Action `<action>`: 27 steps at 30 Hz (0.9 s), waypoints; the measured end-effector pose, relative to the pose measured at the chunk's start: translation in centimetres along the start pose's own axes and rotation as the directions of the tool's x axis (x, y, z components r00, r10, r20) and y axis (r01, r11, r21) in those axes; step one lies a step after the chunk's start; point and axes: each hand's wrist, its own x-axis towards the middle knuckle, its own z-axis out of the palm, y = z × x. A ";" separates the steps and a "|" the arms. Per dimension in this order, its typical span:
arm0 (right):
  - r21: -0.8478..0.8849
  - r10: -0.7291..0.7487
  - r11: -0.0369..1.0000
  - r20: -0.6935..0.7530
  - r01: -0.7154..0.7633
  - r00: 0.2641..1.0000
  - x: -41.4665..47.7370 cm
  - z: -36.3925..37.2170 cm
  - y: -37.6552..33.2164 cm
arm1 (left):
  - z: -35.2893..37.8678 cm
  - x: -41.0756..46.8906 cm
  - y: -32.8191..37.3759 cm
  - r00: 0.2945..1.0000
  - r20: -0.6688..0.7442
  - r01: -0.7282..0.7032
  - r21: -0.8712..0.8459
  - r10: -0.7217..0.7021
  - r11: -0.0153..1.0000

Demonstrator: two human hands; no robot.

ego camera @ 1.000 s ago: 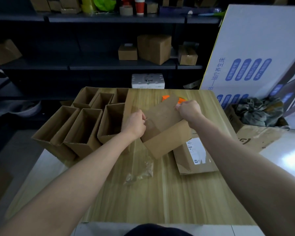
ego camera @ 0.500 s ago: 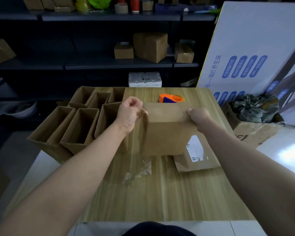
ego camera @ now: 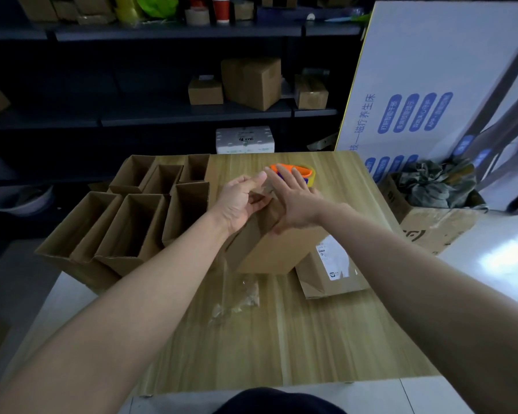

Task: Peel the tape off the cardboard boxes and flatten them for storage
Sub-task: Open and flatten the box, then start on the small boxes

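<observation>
One box (ego camera: 277, 249) is in the grip. Six open boxes (ego camera: 129, 228) stand left of it, one flat box (ego camera: 320, 279) lies right of it, and one tape holder (ego camera: 304, 172) sits behind it.

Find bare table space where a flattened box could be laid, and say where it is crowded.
Free: the near strip of table, between the crumpled tape and the front edge. Crowded: open boxes left, held box and flat box mid-right.
</observation>
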 end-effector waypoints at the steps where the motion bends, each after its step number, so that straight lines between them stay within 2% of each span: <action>1: -0.028 -0.022 0.999 0.016 0.023 1.000 0.0 -0.1 0.0 | 0.0 0.0 0.0 1.000 -0.004 -0.005 0.034 0.005 0.999; 5: -0.068 -0.045 0.996 0.084 0.051 0.995 0.3 -0.4 0.5 | 0.0 -0.1 -0.5 0.999 -0.021 -0.034 0.108 0.036 0.994; 11: 0.174 -0.034 0.985 0.096 0.017 0.995 0.0 0.8 1.2 | -0.3 -0.7 -1.3 1.000 -0.026 0.008 0.060 -0.006 0.998; 15: 0.286 0.048 0.956 0.079 -0.069 0.996 -1.1 1.6 2.8 | 0.3 -0.8 -1.4 0.999 -0.038 0.026 0.115 -0.022 0.993; 18: 0.352 0.150 0.917 0.125 -0.185 0.981 -2.5 1.6 5.5 | -0.7 0.0 -0.9 0.991 -0.132 0.046 0.239 -0.014 0.970; 20: 0.247 0.196 0.941 0.162 -0.232 0.967 -3.2 1.6 6.5 | -1.4 0.3 -1.2 0.982 -0.191 0.085 0.466 0.006 0.881; 23: 0.050 0.187 0.978 0.208 -0.202 0.960 -3.3 1.7 6.1 | -1.0 -0.1 -2.5 0.986 -0.164 0.104 0.689 0.014 0.717; 27: -0.001 0.143 0.989 0.237 -0.147 0.961 -2.4 1.8 4.1 | -0.7 0.1 -3.7 0.994 -0.091 0.057 0.915 0.066 0.400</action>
